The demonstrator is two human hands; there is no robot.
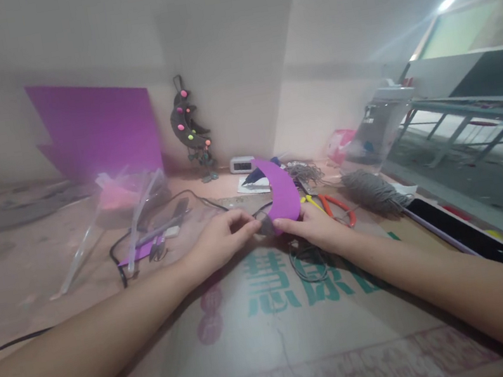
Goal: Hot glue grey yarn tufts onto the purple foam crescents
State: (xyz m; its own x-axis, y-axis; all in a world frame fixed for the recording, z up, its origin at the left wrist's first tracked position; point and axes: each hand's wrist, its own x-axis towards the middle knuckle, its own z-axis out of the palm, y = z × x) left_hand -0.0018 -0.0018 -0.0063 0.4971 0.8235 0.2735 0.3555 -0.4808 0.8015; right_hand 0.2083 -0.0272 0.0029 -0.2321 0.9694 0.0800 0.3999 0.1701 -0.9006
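Observation:
A purple crescent-shaped piece, looking like card or foam sheet, stands raised over the work surface. My right hand grips its lower end, thumb in front. Next to that end is a small grey patch that looks like yarn wound on the tip; blur hides the detail. My left hand pinches at this grey yarn with thumb and forefinger. Below my hands, a loose loop of grey yarn lies on a printed cardboard sheet.
Against the wall lean a purple sheet and a dark crescent ornament with coloured pompoms. Glue sticks lie left; orange-handled scissors, a grey yarn skein and a phone lie right. A small clock stands behind.

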